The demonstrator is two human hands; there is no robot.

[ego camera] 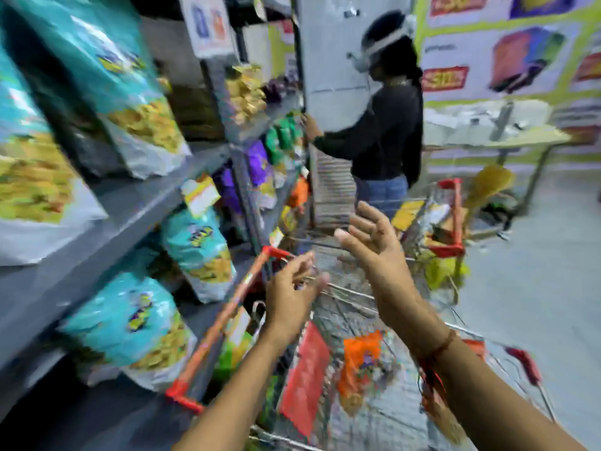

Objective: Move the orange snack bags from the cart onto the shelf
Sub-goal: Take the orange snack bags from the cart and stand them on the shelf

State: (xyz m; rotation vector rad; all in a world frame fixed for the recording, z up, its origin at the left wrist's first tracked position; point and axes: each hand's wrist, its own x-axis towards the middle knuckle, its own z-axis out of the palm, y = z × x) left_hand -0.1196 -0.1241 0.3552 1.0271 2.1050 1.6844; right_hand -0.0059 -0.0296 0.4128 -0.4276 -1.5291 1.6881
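Note:
An orange snack bag (361,362) lies inside the wire shopping cart (221,320) at the lower middle, beside a red flap. Both my hands hover above the cart with nothing in them. My left hand (292,297) has its fingers loosely curled and apart, close to the cart's red-edged left rim. My right hand (374,242) is higher, fingers spread wide. The grey metal shelf (130,209) runs along the left, holding large teal chip bags (130,320). The whole view is blurred by motion.
A person in a dark top (383,125) stands ahead, one hand on the far shelf. A second red-framed cart (445,219) with goods stands behind mine. Purple and green bags (270,154) fill the far shelves. Open floor lies to the right.

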